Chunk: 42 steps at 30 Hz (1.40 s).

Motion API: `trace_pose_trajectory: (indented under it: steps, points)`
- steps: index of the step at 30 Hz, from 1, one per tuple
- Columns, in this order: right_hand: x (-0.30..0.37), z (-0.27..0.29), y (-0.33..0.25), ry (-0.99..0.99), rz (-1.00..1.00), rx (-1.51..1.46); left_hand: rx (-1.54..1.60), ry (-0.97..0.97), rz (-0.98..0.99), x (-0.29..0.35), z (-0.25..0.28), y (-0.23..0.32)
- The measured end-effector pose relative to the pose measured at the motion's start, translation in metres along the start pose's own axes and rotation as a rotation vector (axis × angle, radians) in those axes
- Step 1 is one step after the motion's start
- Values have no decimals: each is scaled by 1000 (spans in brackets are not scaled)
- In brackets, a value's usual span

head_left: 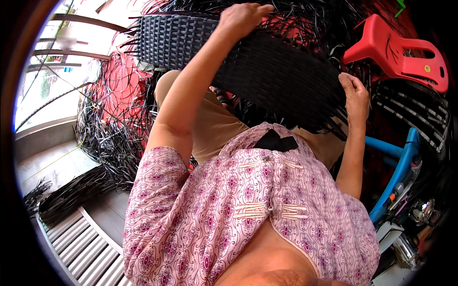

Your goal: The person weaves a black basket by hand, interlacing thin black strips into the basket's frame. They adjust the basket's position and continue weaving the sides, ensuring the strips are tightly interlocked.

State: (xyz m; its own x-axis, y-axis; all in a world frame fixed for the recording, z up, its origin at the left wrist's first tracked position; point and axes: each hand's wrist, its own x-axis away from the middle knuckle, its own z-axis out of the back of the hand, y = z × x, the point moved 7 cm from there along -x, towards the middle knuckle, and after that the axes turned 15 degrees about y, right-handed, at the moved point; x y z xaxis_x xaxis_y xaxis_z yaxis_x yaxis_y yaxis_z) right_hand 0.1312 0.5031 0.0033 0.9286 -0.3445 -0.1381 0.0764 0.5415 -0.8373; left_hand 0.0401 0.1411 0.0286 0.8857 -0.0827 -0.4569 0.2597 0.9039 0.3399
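Note:
A long woven panel (286, 71) of dark plastic strips lies across my lap. Its left part catches the light and looks grey; the rest is nearly black. Loose strip ends stick out at both ends. My left hand (242, 20) reaches over the panel's far edge, its fingers bent together and pointing right; whatever they pinch is too small to make out. At the panel's right end is my right hand (357, 97), thumb and fingers closed at the edge of the weave. A strip between those fingers cannot be told apart from the panel.
Heaps of loose black strips (114, 157) cover red surfaces at the left and far side. At the right stand a red plastic chair (381, 47) and a blue frame (403, 162), with tools (400, 190) beside it. A bundle of strips (76, 195) lies lower left near a slatted white rack (83, 243).

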Motion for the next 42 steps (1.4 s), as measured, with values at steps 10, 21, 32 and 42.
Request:
trace_pose_trajectory:
  steps: [10, 21, 32, 42]
  points:
    - [7, -5, -2, 35, 12, -58, -114, 325, -88, 10, 0, 65]
    - [14, -3, -7, 69, 179, 47, -94, 335, 76, 6, -7, 40]
    - [17, -7, -11, 81, 193, 39, -268, 571, 101, 17, 32, -35]
    - [24, -7, -22, 108, 279, 99, -432, 302, 229, 11, 59, -150]
